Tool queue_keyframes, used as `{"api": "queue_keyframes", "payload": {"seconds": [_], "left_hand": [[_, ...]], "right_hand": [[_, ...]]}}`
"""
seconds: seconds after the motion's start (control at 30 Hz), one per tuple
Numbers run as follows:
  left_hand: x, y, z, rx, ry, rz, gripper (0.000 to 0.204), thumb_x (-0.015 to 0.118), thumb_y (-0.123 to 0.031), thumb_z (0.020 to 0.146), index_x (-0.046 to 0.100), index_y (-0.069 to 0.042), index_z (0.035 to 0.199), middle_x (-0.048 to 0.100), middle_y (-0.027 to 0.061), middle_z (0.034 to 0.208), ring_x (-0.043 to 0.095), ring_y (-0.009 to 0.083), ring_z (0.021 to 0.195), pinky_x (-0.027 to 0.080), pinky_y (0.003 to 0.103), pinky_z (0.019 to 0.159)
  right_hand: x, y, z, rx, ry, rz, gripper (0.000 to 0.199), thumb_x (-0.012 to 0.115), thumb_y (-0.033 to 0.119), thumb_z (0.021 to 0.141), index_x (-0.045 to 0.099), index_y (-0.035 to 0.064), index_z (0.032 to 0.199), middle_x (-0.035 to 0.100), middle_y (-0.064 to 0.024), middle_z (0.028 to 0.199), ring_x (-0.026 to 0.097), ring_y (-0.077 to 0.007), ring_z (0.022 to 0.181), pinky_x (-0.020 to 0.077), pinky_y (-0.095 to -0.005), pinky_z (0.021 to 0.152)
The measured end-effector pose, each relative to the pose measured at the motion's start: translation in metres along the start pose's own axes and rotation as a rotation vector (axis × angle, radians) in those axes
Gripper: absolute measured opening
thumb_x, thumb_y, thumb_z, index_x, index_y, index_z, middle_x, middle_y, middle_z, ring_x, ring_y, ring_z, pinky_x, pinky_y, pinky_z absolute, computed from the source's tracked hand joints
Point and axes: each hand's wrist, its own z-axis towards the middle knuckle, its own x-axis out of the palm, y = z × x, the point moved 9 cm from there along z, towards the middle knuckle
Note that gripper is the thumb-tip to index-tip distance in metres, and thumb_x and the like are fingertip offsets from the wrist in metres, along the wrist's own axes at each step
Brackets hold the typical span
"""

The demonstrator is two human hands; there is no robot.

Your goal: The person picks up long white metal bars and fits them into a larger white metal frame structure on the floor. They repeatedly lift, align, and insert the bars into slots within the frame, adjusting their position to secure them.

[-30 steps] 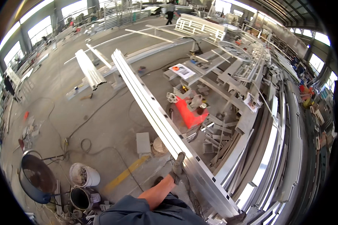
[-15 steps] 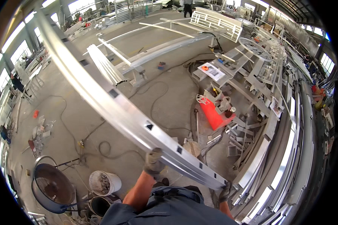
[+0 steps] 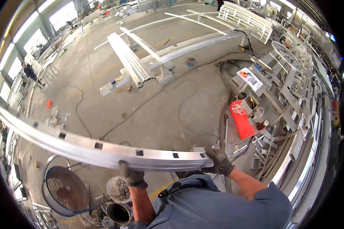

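Observation:
A long silvery metal profile (image 3: 118, 155) with a row of square cutouts crosses in front of my body. It runs from the far left of the view to just right of my waist. My gloved left hand (image 3: 132, 177) grips its near edge from below, partway along. At the right end, my gloved right hand (image 3: 219, 162) is closed round the tip, its fingers partly hidden by the metal. Both hands hold the profile off the floor, roughly level in front of me.
Near my left stand a large round fan (image 3: 65, 191), a white bucket (image 3: 118, 189) and a dark bucket (image 3: 119, 213). White tubes (image 3: 130, 61) rest on a support ahead. To the right are a red sheet (image 3: 240, 121), a cluttered bench (image 3: 269, 82) and stacked profiles (image 3: 309, 152). Cables cross the floor.
The profile has swung from pointing ahead-left to lying across me, its far end now at the left. My right hand has come up and inward with its end. My view has turned left.

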Motion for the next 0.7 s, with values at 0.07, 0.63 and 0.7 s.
{"api": "queue_keyframes", "payload": {"seconds": [0.07,0.63,0.7], "left_hand": [[-0.028,-0.003,0.029,0.039,-0.047,0.053,0.072,0.069,-0.06,0.091,0.056,-0.009,0.139,0.067,0.0084,0.125,0.063,0.0262,0.117,0.05,0.046,0.104],[-0.15,-0.013,0.264,0.165,-0.518,0.116,0.085,0.047,-0.076,0.095,0.048,-0.009,0.147,0.055,0.0105,0.142,0.05,0.0304,0.131,0.037,0.054,0.115],[-0.159,-0.002,0.298,0.141,-0.449,0.092,0.082,0.051,-0.076,0.094,0.054,-0.012,0.144,0.06,0.0077,0.14,0.054,0.0294,0.129,0.037,0.056,0.115]], "right_hand": [[0.021,-0.017,0.046,-0.063,0.043,-0.016,0.086,0.086,0.05,0.073,0.054,0.0039,0.138,0.068,-0.0214,0.115,0.067,-0.0419,0.103,0.051,-0.051,0.091],[0.137,-0.114,0.394,-0.113,0.524,-0.177,0.094,0.081,0.055,0.076,0.047,0.0088,0.151,0.064,-0.0175,0.133,0.063,-0.0349,0.118,0.0472,-0.0473,0.1],[0.124,-0.112,0.434,-0.082,0.524,-0.106,0.093,0.082,0.053,0.076,0.049,0.0071,0.149,0.065,-0.0173,0.131,0.064,-0.035,0.116,0.0472,-0.0473,0.099]]}}
